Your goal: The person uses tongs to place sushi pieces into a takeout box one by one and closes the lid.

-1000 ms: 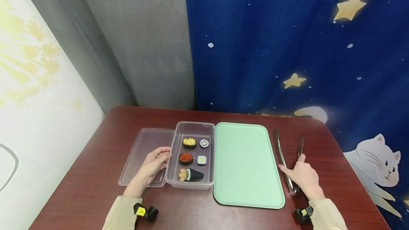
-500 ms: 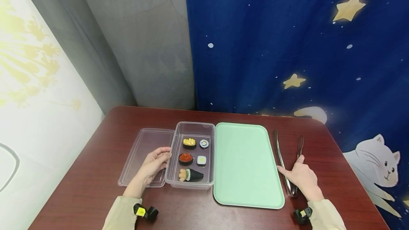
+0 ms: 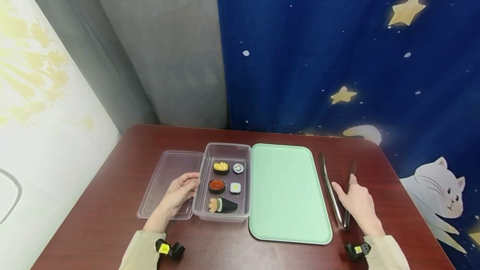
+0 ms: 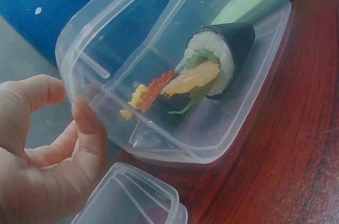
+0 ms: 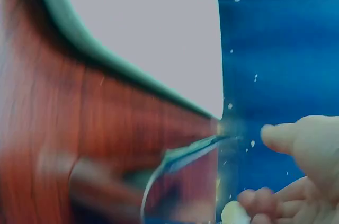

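Note:
In the head view, my left hand (image 3: 179,193) pinches the left rim of a clear plastic container (image 3: 229,150). Inside it lie a corn-topped sushi (image 3: 221,168), a red roe sushi (image 3: 216,186), a small round roll (image 3: 238,168), a white square roll (image 3: 235,188) and a dark cone-shaped hand roll (image 3: 227,205). Its clear lid (image 3: 179,165) lies flat under the left hand. My right hand (image 3: 358,204) hovers over metal tongs (image 3: 331,191), thumb spread and index finger pointing forward. The tongs lie spread on the table, partly hidden by that hand; the right wrist view is blurred.
A light green tray (image 3: 286,195) lies between the container and the tongs. All of it stands on a dark red wooden table (image 3: 210,245). A blue star-patterned curtain (image 3: 281,53) and a grey one (image 3: 168,53) hang behind.
My right thumb has come away from the left arm of the tongs, and the right hand has lifted slightly. The left hand and the container keep their places.

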A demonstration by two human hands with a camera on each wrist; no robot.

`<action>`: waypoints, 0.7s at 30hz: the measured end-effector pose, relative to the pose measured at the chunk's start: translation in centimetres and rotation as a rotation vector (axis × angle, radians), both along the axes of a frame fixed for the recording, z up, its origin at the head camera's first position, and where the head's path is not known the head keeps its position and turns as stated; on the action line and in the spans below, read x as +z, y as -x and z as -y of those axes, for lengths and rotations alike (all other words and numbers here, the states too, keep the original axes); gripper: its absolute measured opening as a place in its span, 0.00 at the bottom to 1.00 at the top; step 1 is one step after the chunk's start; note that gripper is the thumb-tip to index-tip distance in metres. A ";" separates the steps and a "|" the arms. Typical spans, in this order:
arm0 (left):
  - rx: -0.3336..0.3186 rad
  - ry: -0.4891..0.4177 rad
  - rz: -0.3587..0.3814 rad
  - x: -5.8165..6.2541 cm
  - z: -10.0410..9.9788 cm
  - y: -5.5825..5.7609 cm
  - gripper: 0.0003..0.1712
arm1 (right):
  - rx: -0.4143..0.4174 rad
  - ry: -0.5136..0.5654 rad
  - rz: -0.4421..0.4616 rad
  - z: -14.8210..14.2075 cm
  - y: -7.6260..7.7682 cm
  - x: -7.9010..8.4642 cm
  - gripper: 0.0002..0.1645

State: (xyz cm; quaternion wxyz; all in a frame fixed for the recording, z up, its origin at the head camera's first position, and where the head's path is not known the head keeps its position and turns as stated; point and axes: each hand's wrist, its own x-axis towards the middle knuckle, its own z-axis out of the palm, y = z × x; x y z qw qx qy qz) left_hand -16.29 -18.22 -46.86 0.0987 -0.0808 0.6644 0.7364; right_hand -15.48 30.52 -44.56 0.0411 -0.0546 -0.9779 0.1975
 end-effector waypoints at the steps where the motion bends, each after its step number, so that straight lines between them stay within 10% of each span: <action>1: 0.003 -0.002 -0.002 0.0 0.0 0.0 0.22 | 0.005 0.012 -0.052 0.3 0.1 0.1 0.46; 9: 0.003 -0.009 0.001 0.1 0.0 -0.2 0.22 | 0.077 0.092 -0.382 3.3 1.2 0.6 0.24; 21: 0.080 0.037 -0.051 0.8 0.9 -0.2 0.22 | 0.192 0.246 -0.438 9.5 4.0 2.1 0.12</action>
